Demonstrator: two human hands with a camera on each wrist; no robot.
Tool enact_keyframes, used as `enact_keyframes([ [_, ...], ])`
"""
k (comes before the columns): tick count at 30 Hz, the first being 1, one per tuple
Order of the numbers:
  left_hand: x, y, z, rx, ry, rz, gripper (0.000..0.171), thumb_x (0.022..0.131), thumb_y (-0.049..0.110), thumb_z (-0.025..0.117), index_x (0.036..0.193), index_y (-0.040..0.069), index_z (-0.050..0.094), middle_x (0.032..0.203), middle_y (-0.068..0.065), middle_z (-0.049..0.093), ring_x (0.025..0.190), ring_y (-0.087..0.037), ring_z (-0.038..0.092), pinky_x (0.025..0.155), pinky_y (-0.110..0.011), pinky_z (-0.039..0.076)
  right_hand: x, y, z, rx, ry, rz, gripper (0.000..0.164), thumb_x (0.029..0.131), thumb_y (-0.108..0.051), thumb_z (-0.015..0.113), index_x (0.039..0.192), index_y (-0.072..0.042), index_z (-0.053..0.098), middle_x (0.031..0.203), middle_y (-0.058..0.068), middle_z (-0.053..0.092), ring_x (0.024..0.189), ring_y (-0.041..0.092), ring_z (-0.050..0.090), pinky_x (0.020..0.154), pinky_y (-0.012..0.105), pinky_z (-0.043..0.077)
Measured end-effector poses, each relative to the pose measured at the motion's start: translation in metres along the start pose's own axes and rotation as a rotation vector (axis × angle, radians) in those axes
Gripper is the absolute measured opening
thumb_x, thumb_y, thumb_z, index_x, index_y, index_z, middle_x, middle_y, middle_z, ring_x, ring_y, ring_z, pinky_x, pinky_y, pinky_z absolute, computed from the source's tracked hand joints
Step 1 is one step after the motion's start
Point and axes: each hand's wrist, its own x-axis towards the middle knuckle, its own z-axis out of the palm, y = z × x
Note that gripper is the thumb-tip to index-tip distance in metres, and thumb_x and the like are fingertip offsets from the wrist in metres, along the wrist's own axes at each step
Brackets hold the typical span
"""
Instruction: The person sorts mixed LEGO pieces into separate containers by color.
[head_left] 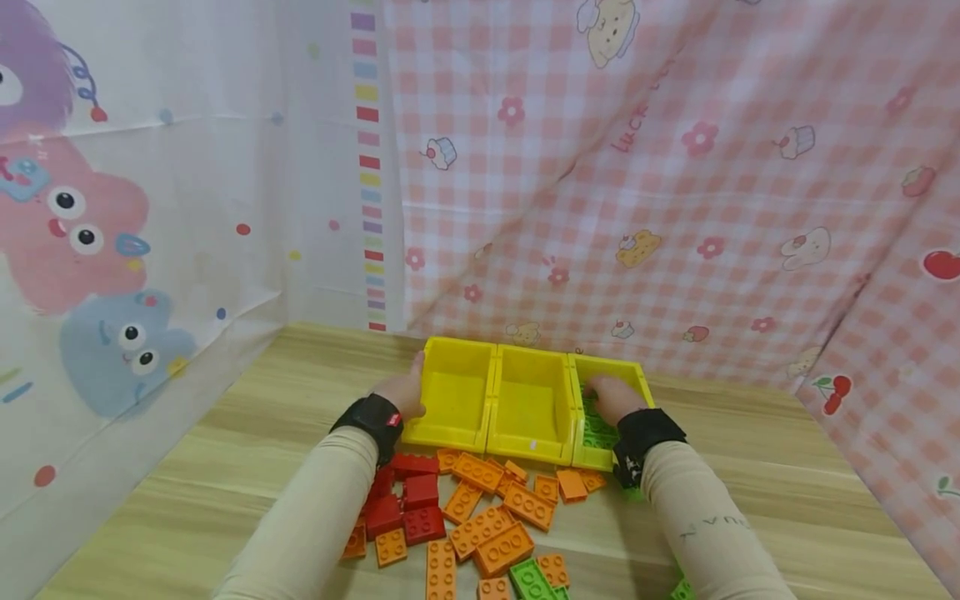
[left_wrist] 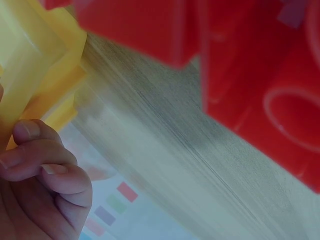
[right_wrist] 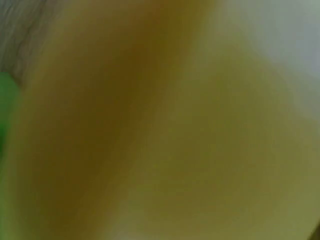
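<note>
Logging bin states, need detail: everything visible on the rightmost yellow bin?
The rightmost yellow bin looks like plastic, open-topped, with walls around a recess. It sits upright on the wood-grain table, at the right end of three, side by side with the middle yellow bin. Green toy bricks lie inside. The right hand reaches in, fingertips hidden; whether the wristband touches the bin can't be told.

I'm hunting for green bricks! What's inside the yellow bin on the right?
Green bricks are inside that bin. The right hand is in there too, covering part of the inside, so what lies beneath it can't be seen.
</note>
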Motion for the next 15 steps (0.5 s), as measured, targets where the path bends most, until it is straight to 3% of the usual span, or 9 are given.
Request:
enact_keyframes([
  [5, -0.001, 0.003, 0.005, -0.005, -0.017, 0.009, 0.097, 0.082, 0.014, 0.069, 0.149, 0.002, 0.000, 0.061, -0.008, 0.054, 0.051, -0.022, 0.049, 0.050, -0.031, 0.037, -0.010, -0.003, -0.001, -0.024, -0.031, -0.015, 0.021, 0.082, 0.009, 0.057, 0.100, 0.002, 0.066, 0.104, 0.018, 0.061, 0.098, 0.033, 0.058, 0.085, 0.043, 0.045],
  [8, -0.001, 0.004, 0.006, -0.013, -0.022, 0.014, 0.097, 0.082, 0.013, 0.068, 0.148, 0.002, -0.001, 0.059, -0.007, 0.053, 0.047, -0.020, 0.046, 0.047, -0.030, 0.035, -0.019, -0.005, -0.007, 0.027, -0.039, -0.026, 0.024, 0.084, 0.009, 0.054, 0.105, 0.003, 0.064, 0.109, 0.021, 0.058, 0.103, 0.036, 0.055, 0.087, 0.044, 0.044],
  [15, 0.004, -0.002, 0.001, -0.022, -0.034, -0.005, 0.097, 0.084, 0.014, 0.067, 0.148, 0.004, -0.005, 0.059, -0.006, 0.051, 0.047, -0.019, 0.044, 0.047, -0.029, 0.034, -0.058, -0.004, -0.035, 0.148, 0.085, -0.094, 0.024, 0.088, 0.007, 0.053, 0.111, 0.005, 0.061, 0.112, 0.021, 0.058, 0.107, 0.037, 0.053, 0.089, 0.048, 0.042],
])
